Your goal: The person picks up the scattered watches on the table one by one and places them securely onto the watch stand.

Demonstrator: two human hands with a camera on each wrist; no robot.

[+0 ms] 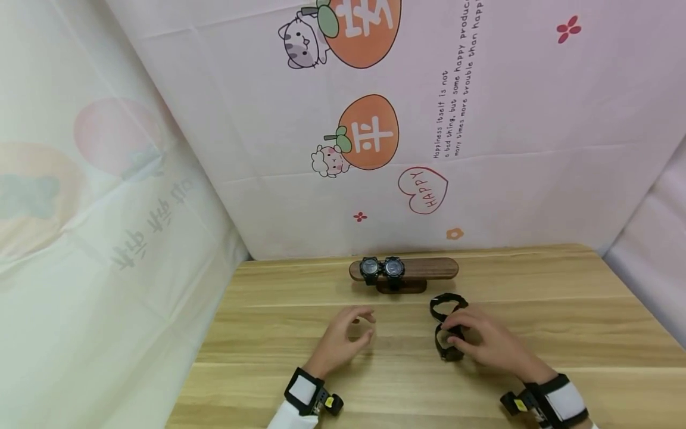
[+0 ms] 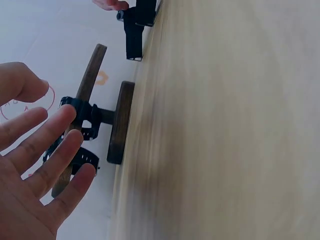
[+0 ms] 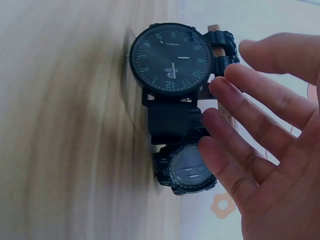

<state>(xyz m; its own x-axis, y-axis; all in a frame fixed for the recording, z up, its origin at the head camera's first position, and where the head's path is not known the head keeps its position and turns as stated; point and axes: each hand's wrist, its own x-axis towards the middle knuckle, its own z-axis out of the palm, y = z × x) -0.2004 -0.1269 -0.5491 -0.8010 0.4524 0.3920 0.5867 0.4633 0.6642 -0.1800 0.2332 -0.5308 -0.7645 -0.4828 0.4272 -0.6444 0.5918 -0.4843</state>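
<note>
On the table, two black wristwatches stand on their sides near my right hand (image 1: 490, 339). The nearer watch (image 1: 452, 354) shows a round black dial with numerals (image 3: 171, 59) in the right wrist view; the farther watch (image 1: 447, 298) has a chunky case (image 3: 190, 167). My right fingers and thumb are spread apart beside them, with no grip visible. My left hand (image 1: 340, 336) hovers over the table, fingers loosely bent and holding nothing. Ahead of it, a dark wooden watch stand (image 1: 434, 268) carries two more black watches, a left one (image 1: 370, 269) and a right one (image 1: 393, 268), side by side.
The stand is at the back of the wooden table (image 1: 268, 333), close to a white printed cloth (image 1: 289, 208) hanging behind. More pale cloth (image 1: 107, 286) hangs along the left side. Each wrist wears a strapped camera, such as the left camera (image 1: 333, 405).
</note>
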